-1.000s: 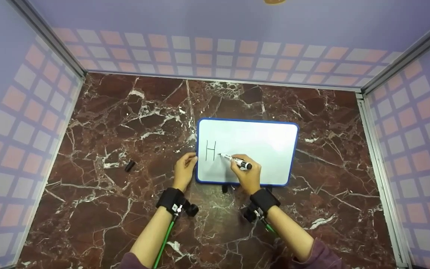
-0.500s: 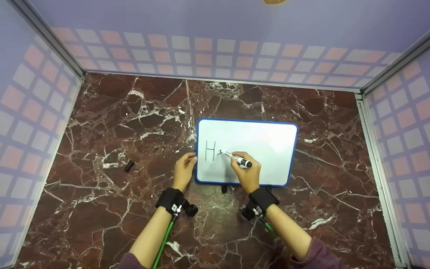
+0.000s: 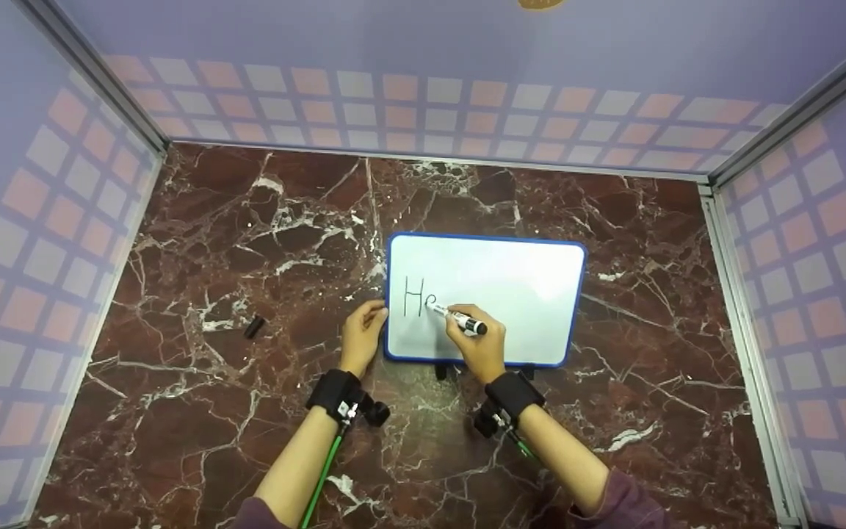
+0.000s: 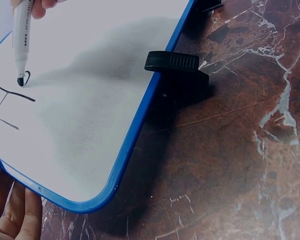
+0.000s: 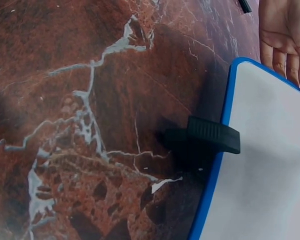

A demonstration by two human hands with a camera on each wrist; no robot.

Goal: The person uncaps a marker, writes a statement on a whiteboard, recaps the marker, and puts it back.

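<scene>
The whiteboard marker (image 3: 471, 324) is over the blue-framed whiteboard (image 3: 522, 294), just to the 8 o'clock side of its centre, with its tip aimed toward 10 o'clock. At the tip is a small curved stroke (image 3: 430, 296), just beside the tall letter H (image 3: 414, 295) on its 3 o'clock side.

A clean curve here probably calls for light, even pressure, with small finger movements rather than a push from the whole arm. It would help to size the curve against the H and leave a slim gap between the 2. The palm is best kept off the ink, and a steady hold on the frame should stop the board sliding.

The right hand (image 3: 483, 345) grips the marker between thumb and fingers, its forearm coming in from 5 o'clock. The left hand (image 3: 363, 330) pinches the frame at the board's 8 o'clock edge, thumb in front and fingers going behind; its forearm reaches in from 7 o'clock.

Along the board's lower edge are 2 black clips (image 4: 172, 61). Well apart, toward 9 o'clock, the black marker cap (image 3: 254, 327) lies on the marble-patterned tabletop (image 3: 210, 448).
</scene>
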